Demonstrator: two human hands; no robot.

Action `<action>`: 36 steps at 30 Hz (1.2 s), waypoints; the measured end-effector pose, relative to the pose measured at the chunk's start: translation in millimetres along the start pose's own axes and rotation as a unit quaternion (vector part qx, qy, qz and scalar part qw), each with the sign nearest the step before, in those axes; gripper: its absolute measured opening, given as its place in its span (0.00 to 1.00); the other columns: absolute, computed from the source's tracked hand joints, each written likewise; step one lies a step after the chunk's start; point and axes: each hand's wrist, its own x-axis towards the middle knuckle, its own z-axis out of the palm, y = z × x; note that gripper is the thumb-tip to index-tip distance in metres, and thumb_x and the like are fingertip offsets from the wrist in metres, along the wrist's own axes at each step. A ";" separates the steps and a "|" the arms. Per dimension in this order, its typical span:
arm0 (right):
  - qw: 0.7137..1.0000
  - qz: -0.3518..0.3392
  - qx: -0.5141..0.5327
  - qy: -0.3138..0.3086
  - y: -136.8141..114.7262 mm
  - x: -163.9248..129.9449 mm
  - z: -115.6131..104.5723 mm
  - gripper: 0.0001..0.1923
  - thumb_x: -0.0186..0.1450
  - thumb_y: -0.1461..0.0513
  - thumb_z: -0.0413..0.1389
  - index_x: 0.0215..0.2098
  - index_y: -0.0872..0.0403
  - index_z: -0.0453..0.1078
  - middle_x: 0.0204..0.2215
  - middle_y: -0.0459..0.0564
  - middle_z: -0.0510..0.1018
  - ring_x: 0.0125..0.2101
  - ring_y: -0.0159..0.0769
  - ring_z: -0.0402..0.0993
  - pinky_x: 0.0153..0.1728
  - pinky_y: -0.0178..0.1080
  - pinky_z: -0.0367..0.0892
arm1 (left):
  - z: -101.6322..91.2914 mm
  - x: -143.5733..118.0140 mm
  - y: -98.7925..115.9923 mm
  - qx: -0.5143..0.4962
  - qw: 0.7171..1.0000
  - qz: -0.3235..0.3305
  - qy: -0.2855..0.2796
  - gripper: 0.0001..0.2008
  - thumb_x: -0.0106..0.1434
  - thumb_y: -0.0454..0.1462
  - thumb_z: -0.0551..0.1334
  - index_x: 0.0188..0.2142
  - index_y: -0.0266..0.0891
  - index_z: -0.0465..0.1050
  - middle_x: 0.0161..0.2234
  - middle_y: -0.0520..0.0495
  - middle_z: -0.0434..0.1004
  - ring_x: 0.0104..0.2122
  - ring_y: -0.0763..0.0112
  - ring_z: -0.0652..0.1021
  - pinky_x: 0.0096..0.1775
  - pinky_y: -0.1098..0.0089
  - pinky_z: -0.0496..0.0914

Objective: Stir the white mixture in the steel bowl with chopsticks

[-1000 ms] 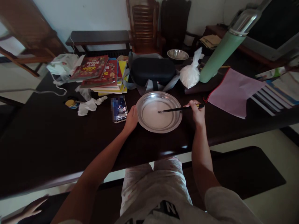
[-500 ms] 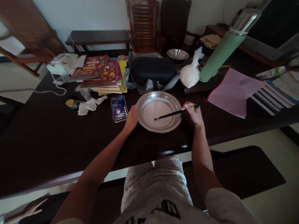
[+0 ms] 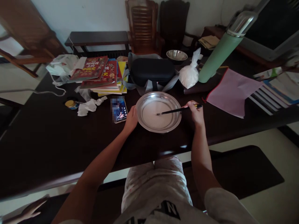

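A shallow round metal dish [image 3: 158,129] rests on the dark table in front of me, with a whitish layer over its bottom. At its left side my left hand [image 3: 132,118] is closed on the rim. My right hand [image 3: 196,112], right of the dish, grips black chopsticks [image 3: 174,110] with gold marks near the upper end. They slant over the right rim, and their tips, with some pale stuff on them, are in the whitish layer near the middle. A lit phone [image 3: 120,109] lies just left of my left hand.
Behind the dish are a black case [image 3: 153,71], a tied white bag [image 3: 189,76], a tall green flask [image 3: 219,57] and a metal bowl [image 3: 177,55]. Books [image 3: 93,70], crumpled tissue [image 3: 91,106] and a small jar [image 3: 71,104] lie left; a pink mesh pouch [image 3: 233,93] lies right. Another person's hand [image 3: 32,211] shows lower left.
My right hand has shifted slightly right, and the chopstick tips have moved a little right and away from me within the dish. My left hand stays on the rim.
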 end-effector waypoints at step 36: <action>0.999 0.007 0.019 -0.046 -2.3 -2.5 -0.5 0.29 0.60 0.34 0.68 0.21 0.47 0.77 0.20 0.44 0.79 0.25 0.38 0.78 0.35 0.43 0.74 | -1.6 -1.6 9.2 0.002 0.999 -0.036 -0.006 0.21 0.76 0.46 0.52 0.53 0.39 0.79 0.53 0.38 0.87 0.55 0.54 0.82 0.61 0.55 0.73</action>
